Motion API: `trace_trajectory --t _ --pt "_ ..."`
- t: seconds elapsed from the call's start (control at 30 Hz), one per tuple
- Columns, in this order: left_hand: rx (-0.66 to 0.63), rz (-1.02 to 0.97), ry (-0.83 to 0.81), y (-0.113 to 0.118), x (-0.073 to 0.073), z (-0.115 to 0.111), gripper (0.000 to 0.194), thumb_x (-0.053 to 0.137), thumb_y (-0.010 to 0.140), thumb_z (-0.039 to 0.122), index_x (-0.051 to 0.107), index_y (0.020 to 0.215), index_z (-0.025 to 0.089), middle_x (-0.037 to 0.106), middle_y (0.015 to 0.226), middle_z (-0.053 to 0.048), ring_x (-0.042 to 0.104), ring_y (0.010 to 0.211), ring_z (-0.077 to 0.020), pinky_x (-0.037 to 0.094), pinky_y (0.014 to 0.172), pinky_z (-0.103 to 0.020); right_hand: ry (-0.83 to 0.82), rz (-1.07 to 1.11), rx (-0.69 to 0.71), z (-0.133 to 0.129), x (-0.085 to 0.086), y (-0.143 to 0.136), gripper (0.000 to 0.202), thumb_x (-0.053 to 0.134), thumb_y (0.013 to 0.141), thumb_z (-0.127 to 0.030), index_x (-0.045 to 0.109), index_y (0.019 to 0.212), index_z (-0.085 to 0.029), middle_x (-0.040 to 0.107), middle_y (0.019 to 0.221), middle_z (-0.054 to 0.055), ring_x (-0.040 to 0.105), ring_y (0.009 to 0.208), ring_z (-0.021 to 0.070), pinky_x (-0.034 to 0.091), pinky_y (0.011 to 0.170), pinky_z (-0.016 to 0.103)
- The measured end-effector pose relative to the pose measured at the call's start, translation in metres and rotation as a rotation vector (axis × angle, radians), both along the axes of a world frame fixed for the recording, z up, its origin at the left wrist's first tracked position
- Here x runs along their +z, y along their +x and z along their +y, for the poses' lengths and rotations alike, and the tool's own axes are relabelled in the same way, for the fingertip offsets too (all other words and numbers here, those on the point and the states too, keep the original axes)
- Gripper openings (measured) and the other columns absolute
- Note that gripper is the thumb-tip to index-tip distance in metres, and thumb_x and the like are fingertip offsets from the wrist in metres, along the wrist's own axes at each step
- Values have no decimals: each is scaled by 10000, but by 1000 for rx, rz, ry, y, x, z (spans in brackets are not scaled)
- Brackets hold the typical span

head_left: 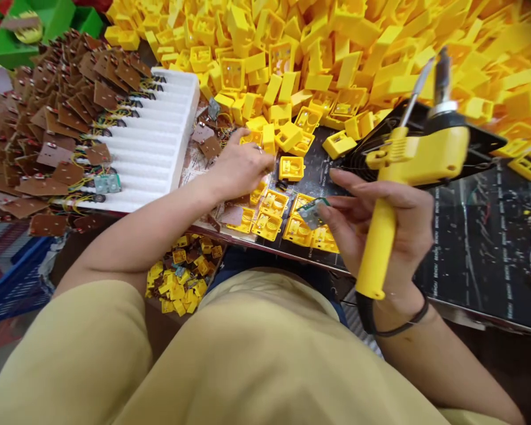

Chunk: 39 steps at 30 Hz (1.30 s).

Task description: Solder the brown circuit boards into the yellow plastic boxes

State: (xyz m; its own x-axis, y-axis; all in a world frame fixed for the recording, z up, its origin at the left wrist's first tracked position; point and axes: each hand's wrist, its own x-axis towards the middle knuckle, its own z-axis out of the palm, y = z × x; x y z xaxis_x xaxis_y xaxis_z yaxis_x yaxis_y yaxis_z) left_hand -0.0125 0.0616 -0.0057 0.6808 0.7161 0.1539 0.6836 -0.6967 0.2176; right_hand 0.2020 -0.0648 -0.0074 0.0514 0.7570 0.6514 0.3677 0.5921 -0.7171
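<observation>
My right hand is closed round the handle of a yellow soldering gun, whose metal tip points up and away. Between that hand's thumb and a finger sits a small green circuit board, held over open yellow plastic cases. My left hand reaches over the bench with bent fingers close together; what they pinch, if anything, is hidden. Just right of its fingertips stands an open yellow case, with a small round black part in front of it. More yellow cases lie in rows near the bench edge.
Yellow cases are heaped across the back. At left, brown circuit boards with wires rest on a ridged white foam tray. A black stand is behind the gun. Below the bench is a pile of yellow parts.
</observation>
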Motion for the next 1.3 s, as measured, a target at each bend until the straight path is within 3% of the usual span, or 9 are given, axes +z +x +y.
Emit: trace_trajectory --t 0.2,0.3,0.4,0.5,0.63,0.83,1.0,1.17,1.3 --pt "168 -42 107 -35 8 38 293 540 889 263 814 987 293 763 849 -71 718 896 -289 529 909 -481 49 4 -93 -2 18 15 636 870 774 -98 603 1300 -335 744 1274 10 773 1015 185 683 727 208" --pt "149 4 80 -48 17 43 255 630 831 292 812 1009 302 779 956 -76 711 1017 -323 501 984 -517 62 10 -116 -2 16 14 600 869 797 -145 595 1298 -326 740 1283 22 770 1039 206 690 732 233" --pt "20 -21 1 -42 31 23 322 673 828 353 792 1118 280 767 1174 -73 677 1174 -327 454 1095 -528 58 -2 -102 -3 12 12 596 847 817 -131 583 1310 -334 724 1316 25 772 1027 207 694 716 248" --pt "-87 -183 -193 -17 38 -16 313 558 960 421 800 1018 231 783 1087 -61 720 1045 -235 512 1032 -420 51 -23 -82 -6 11 10 650 809 811 -50 574 1336 -352 701 1358 32 766 1055 223 705 731 276" --pt "-78 -495 -497 18 23 -59 489 440 1036 505 787 937 175 789 1050 -98 720 1033 -214 535 1005 -380 115 -42 -42 -13 9 7 758 820 763 4 566 1386 -346 702 1364 24 758 1081 232 702 733 255" --pt "72 -1010 -1168 48 2 -82 612 704 814 785 790 875 182 805 1056 -86 715 1151 -240 517 1086 -385 106 -63 -35 -24 -6 8 771 771 799 20 545 1420 -378 682 1393 24 744 1133 243 719 844 376" --pt "149 -1028 -1105 51 7 -82 573 804 755 729 785 852 164 792 921 -63 725 954 -185 555 910 -313 146 -132 -10 -29 -18 15 707 808 803 -48 544 1409 -299 729 1305 59 739 1143 255 708 783 326" --pt "47 -649 -925 34 21 -76 495 677 894 648 751 833 162 692 749 -23 618 720 -134 474 686 -258 114 -178 -10 -26 -12 23 654 846 783 -77 565 1343 -266 757 1232 59 769 1049 238 691 892 351" --pt "-37 -494 -879 29 29 -78 380 564 961 500 703 830 171 634 689 -2 585 669 -136 434 633 -244 123 -177 -14 -17 -8 20 573 790 851 -101 549 1334 -294 777 1068 1 783 894 192 689 821 326"
